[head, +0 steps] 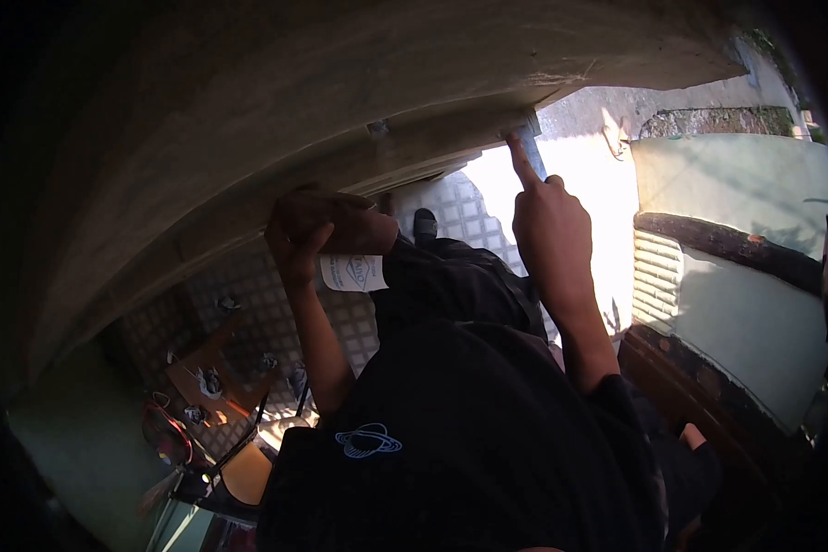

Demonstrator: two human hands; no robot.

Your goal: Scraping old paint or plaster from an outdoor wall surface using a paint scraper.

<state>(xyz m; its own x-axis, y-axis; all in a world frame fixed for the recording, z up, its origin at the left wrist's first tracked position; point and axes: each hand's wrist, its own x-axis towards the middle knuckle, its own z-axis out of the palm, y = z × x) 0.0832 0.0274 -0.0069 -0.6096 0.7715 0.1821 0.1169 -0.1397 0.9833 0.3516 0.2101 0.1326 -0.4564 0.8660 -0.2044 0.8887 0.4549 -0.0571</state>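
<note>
My left hand (297,238) is closed around a curled sheet of sandpaper (364,231), its brown face up and its white printed back hanging below. The hand is close under the edge of a grey plastered ledge (441,134). My right hand (552,221) stretches its index finger up to the ledge's far right end, where the fingertip appears to touch the surface. Its other fingers are curled, and the palm is hidden.
Tiled floor (459,207) lies below, with a sandalled foot (425,224). Lower left are a brown board (200,376), crumpled scraps (209,381) and a chair (247,472). A dark wooden pole (731,245) crosses pale panels at right. Dark cloth and bare skin (693,436), perhaps another person's, show lower right.
</note>
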